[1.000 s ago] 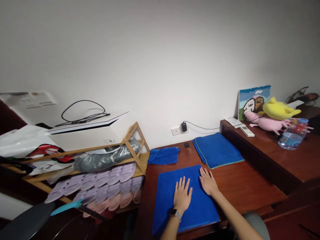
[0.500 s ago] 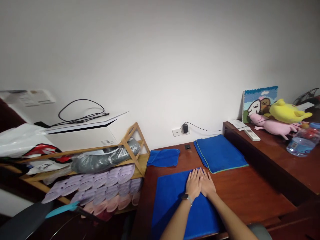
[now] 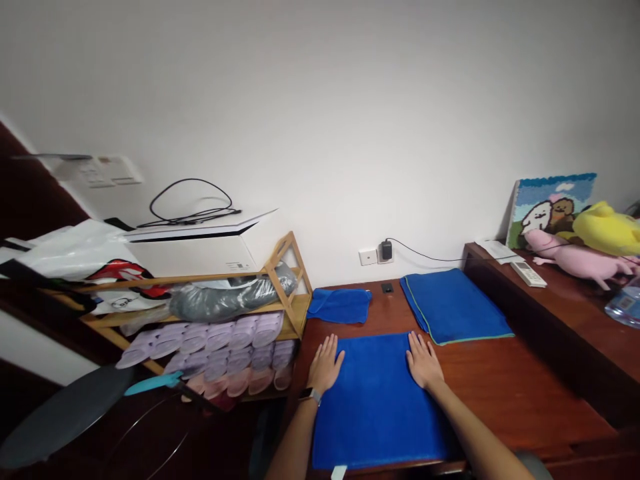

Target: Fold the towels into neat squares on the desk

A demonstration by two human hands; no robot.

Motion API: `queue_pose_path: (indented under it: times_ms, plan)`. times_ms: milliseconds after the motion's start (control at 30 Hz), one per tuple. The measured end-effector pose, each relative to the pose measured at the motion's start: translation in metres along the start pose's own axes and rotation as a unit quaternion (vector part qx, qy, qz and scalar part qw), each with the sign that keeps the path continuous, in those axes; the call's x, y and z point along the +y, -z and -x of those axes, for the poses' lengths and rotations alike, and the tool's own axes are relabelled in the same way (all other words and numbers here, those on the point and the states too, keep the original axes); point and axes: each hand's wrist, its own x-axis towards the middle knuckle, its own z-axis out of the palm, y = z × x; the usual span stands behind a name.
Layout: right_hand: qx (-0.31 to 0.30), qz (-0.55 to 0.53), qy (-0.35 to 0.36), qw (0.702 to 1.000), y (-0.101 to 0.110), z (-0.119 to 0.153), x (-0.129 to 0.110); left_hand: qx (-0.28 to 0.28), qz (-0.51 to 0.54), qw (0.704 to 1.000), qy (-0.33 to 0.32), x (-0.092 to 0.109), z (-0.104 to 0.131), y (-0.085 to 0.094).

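Note:
A blue towel lies spread flat on the brown wooden desk, with a small white tag at its near edge. Over its far left corner lies my left hand, palm down, fingers stretched out, a watch on the wrist. My right hand rests flat at the far right corner, fingers also extended. Neither hand grips anything. Beyond them, a small folded blue cloth sits at the back left and a larger folded blue towel with green edging at the back right.
At the left stands a wooden rack with a white box and rows of purple slippers. A raised desk section on the right holds a remote control, plush toys and a bottle. A charger is plugged into the wall.
My hands were together at the middle of the towel's far edge. They have parted, the left moving left and the right staying near the right corner. The view has turned slightly left.

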Motion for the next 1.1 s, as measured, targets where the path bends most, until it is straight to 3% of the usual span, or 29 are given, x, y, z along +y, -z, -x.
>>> queue_pose_path:
  times_ms: [100,267,467,533,600,700,833,900,933,1000,1100]
  plan:
    - [-0.010,0.015,-0.004,1.000,0.005,-0.001,-0.003,0.012,0.011,1.000,0.013,-0.009,0.000,-0.005]
    - [-0.052,0.007,-0.016,0.998,0.016,-0.006,-0.003,0.011,0.011,1.000,0.015,-0.001,-0.001,-0.007]
    - [-0.006,-0.002,0.000,1.000,0.014,-0.003,0.000,-0.002,-0.006,1.000,0.012,-0.010,0.000,-0.001]
    - [-0.012,-0.004,-0.004,1.000,0.015,-0.002,-0.002,0.007,-0.018,1.000,0.007,-0.005,-0.003,0.004]
    - [-0.018,-0.004,-0.007,1.000,0.019,-0.001,-0.004,0.038,-0.025,0.999,0.000,0.019,-0.008,0.008]
    - [-0.027,-0.003,-0.009,1.000,0.022,0.000,-0.005,0.086,-0.006,0.995,-0.049,0.093,-0.021,0.006]
    - [-0.040,0.023,-0.002,0.999,0.022,0.000,-0.004,0.030,0.053,0.988,-0.142,0.206,-0.037,-0.017]
    - [-0.041,0.039,0.010,0.998,0.021,0.000,-0.003,0.002,0.080,0.988,-0.130,0.234,-0.042,-0.029]
    - [-0.041,0.042,0.011,0.998,0.021,0.000,-0.003,-0.007,0.088,0.988,-0.124,0.236,-0.042,-0.033]
    - [-0.040,0.037,0.002,0.999,0.022,-0.001,-0.003,-0.010,0.090,0.989,-0.118,0.221,-0.040,-0.036]
    - [-0.035,0.021,-0.012,0.999,0.020,-0.002,-0.002,0.003,0.062,0.994,-0.086,0.158,-0.030,-0.033]
